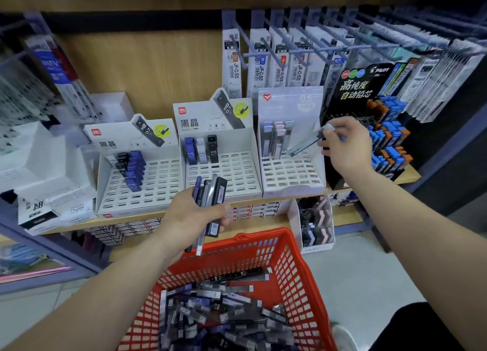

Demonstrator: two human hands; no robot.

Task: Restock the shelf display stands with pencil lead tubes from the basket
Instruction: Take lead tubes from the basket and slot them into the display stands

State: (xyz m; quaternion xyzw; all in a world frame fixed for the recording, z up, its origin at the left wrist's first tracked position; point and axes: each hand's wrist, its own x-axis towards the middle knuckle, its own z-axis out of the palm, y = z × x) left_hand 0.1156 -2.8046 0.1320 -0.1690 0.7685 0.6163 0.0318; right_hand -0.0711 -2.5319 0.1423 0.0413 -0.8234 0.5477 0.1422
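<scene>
A red basket (292, 266) below the shelf holds several loose pencil lead tubes (218, 313). My left hand (195, 216) grips a bunch of lead tubes (210, 200), black, blue and grey, in front of the middle white display stand (237, 171). My right hand (345, 145) pinches one grey lead tube (307, 143) by its top, tilted, over the right white display stand (292, 176), which has a few tubes in its back row. The left white display stand (147, 184) carries a column of blue and black tubes.
A black Pilot lead display (369, 113) with blue and orange tubes stands right of the stands. Refill packs hang on hooks (276, 60) above. White boxes (44, 171) sit at the left. A small box of tubes (316, 224) stands on the lower shelf behind the basket.
</scene>
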